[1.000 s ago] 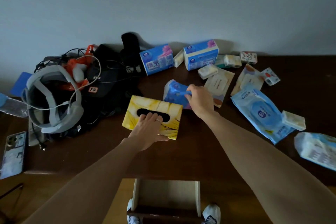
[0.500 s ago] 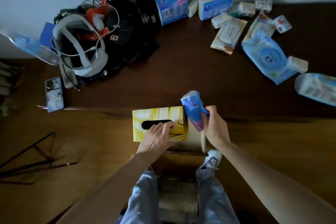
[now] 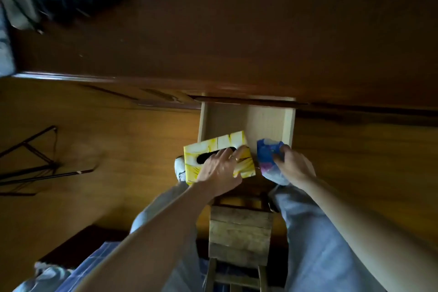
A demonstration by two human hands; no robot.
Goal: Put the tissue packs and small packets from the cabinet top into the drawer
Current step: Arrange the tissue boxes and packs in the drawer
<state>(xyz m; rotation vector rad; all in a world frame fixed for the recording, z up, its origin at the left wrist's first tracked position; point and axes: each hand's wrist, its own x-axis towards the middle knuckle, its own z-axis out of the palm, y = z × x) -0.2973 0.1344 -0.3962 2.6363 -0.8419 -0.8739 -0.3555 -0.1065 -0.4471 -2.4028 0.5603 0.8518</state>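
Half a second before, the yellow tissue box [image 3: 219, 157] was held level at the front edge of the cabinet top [image 3: 237, 31]. Now it was seen lower down, tipped, and partly over the open drawer [image 3: 290, 123]. The other packs on the cabinet top were no longer seen, because the view had dropped.

The drawer was pulled out from under the cabinet top. Its pale floor was bare beyond the fingertips. Only the far corner of the tissue box was over it; whether the box touched the drawer could not be told.

The tissue box was gripped by the left hand [image 3: 220, 170]. The fingers [image 3: 226, 153] were spread across its top, next to the dark slot. Its long side ran from left to right, with the right end pointed farther from the person, toward the drawer.

The blue tissue pack [image 3: 269, 156] was squeezed in the right hand [image 3: 295, 168], with the fingers curled tight around it. It was held just right of the box, at the near right corner of the drawer. Its long side ran away from the person, with the blue end pointed at the drawer.

A wooden stool [image 3: 240, 232] was seen below the wrists, between the legs.
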